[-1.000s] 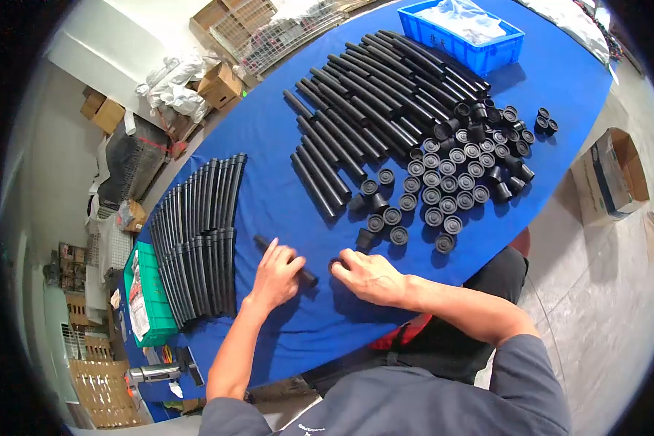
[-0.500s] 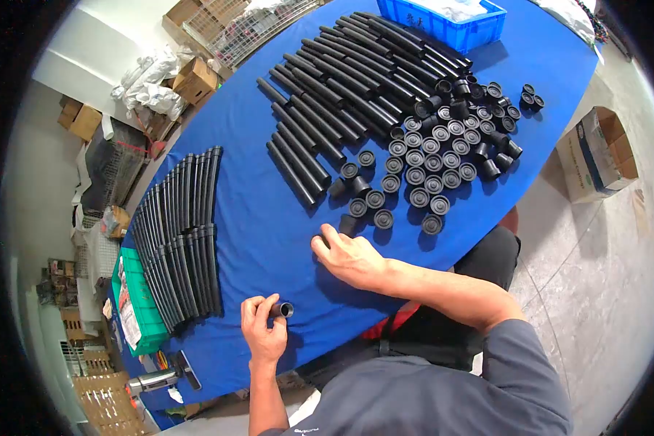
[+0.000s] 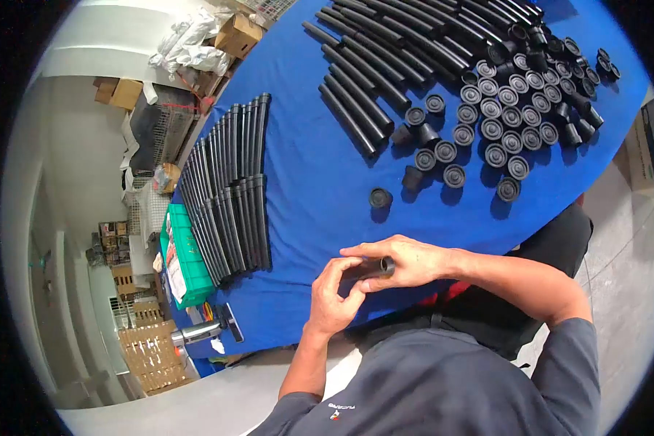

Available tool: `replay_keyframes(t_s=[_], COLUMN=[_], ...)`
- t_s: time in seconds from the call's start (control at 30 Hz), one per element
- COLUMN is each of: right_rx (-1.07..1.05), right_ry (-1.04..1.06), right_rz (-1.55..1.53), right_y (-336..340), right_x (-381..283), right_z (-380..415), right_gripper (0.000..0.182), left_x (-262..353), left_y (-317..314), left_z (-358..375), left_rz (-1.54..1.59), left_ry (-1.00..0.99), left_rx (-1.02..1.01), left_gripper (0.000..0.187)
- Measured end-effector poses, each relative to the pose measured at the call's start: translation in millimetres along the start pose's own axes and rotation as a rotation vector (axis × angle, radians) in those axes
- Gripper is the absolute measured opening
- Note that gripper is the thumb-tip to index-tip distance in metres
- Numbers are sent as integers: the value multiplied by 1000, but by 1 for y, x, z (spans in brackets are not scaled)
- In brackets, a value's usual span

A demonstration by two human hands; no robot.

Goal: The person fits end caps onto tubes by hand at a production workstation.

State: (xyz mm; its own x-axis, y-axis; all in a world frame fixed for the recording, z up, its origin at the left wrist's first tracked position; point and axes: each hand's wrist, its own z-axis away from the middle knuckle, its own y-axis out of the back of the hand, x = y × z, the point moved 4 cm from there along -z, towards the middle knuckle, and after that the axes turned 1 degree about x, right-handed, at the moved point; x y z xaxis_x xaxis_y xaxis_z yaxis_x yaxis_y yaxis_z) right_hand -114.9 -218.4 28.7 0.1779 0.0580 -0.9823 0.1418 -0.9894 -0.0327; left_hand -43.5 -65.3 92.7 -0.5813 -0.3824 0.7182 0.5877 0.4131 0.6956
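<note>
A short-looking black tube (image 3: 371,269) is between my two hands, over the near edge of the table, its open end facing up toward me. My left hand (image 3: 332,299) is closed around its left side. From the right, my right hand (image 3: 408,263) grips the same tube, thumb below and fingers above; the fingers hide much of it. One black ribbed cap (image 3: 379,197) stands alone on the blue cloth (image 3: 309,218) beyond my hands. Farther off are several loose black caps (image 3: 511,116), some upright and some on their sides.
Long black tubes (image 3: 385,54) lie in rows at the back. More tubes with collared ends (image 3: 229,192) are lined up at the left. Beside them are a green bin (image 3: 189,261) and a metal tool-like object (image 3: 200,332). A cardboard box (image 3: 643,149) is on the floor at right.
My right hand has left the cap area, where a single cap now stands, and has come to the tube in my left hand. The view has turned, shifting the table right and up.
</note>
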Motion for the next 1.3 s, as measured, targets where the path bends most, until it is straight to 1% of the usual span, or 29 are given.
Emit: replay_keyframes(t_s=[0.07,0.1,0.13,0.17,0.2,0.27,0.3,0.33,0.43,0.5,0.6,0.63,0.73,0.8,0.93,1.03,1.13,1.23,1.3], right_rx=[64,65,68,72,77,81,82,81,-1,-54,-85,-85,-71,-62,-41,-69,-79,-81,-98], right_ry=[92,51,26,0,-26,0,26,53,2,-24,-78,-98,-79,-86,-66,-29,38,1,-32], right_rz=[-11,-80,-72,-62,-51,-46,-43,-41,-250,-191,-140,-127,-129,-154,-190,-132,-139,-153,-132], right_y=[-2,-1,0,1,3,3,3,3,4,5,7,7,6,8,8,8,6,6,8], right_x=[8,8,7,6,6,3,4,3,-2,1,-5,-7,-7,-13,-13,-9,-8,-13,-15], right_z=[1,2,1,1,2,2,2,1,1,0,2,3,3,3,3,3,2,3,3], right_gripper=[76,73,72,71,70,65,64,62,56,51,41,37,39,40,42,45,47,47,47], left_x=[-6,-10,-14,-18,-25,-38,-36,-35,-33,-33,-35,-37,-45,-52,-53,-46,-55,-62,-56], left_y=[-3,-1,1,2,2,5,6,6,11,17,18,19,16,15,13,7,8,13,15], left_z=[1,3,4,3,5,10,10,9,5,6,10,13,20,27,28,25,26,29,25], left_rz=[-59,-103,-147,-93,-100,-110,-82,-54,21,55,43,61,242,362,568,502,515,502,490], left_ry=[-13,-18,-26,11,45,111,154,152,120,70,125,175,287,330,358,296,251,348,321], left_rx=[18,44,72,98,83,57,54,26,-85,-196,-361,-394,-396,-328,-267,-213,-198,-244,-263], left_gripper=[37,37,37,37,37,37,33,32,29,28,34,39,41,42,43,43,43,38,36])
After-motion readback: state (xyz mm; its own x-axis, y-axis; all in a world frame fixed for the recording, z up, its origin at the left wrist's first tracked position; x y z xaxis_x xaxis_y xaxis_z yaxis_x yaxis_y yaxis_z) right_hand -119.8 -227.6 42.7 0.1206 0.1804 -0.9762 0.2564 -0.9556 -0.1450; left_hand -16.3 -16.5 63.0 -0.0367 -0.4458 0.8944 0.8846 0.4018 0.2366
